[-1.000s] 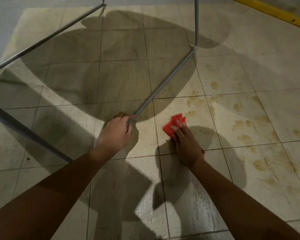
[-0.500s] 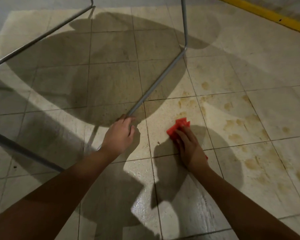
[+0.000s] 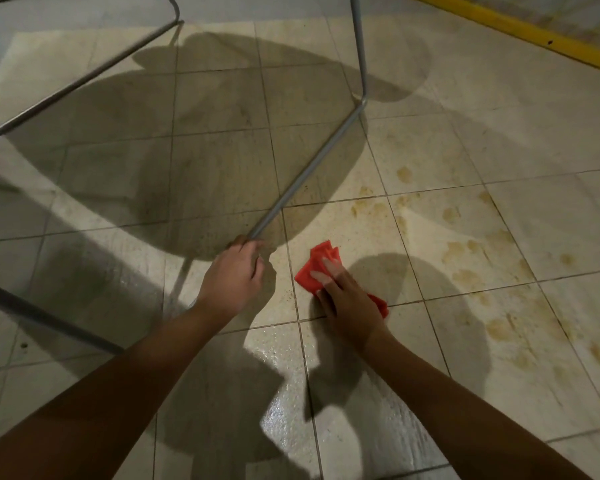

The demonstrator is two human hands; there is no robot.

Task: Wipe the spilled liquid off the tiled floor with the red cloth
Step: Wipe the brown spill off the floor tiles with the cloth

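**Asker:** What are the two hands doing?

**Describer:** The right hand [image 3: 347, 299] lies palm-down on the red cloth [image 3: 321, 252]. Its fingers [image 3: 333, 271] are straight and slightly apart, pressing the cloth flat against the tiled floor [image 3: 430, 133]. The cloth is crumpled. Most of it shows under and just beyond the fingertips, and a small red corner pokes out beside the heel of the hand.

**Asker:** And the other hand?

**Describer:** The left hand [image 3: 232, 275] sits just left of the right-hand fingers, apart from the cloth. Its fingers are curled round the low end of a thin grey metal bar [image 3: 309, 171]. The bar slopes up and away from the knuckles to a bend, then rises out of view.

**Asker:** Where is the spill?

**Describer:** The brownish blotches [image 3: 461, 249] spread over the tiles to the right of the right-hand fingers, and a few smaller ones lie just beyond the fingertips. Behind both wrists, nearer the person, a wet sheen [image 3: 291, 393] glistens on the floor.

**Asker:** Anything farther off?

**Describer:** A yellow strip [image 3: 499, 32] runs along the floor's far right edge, well beyond the fingers.
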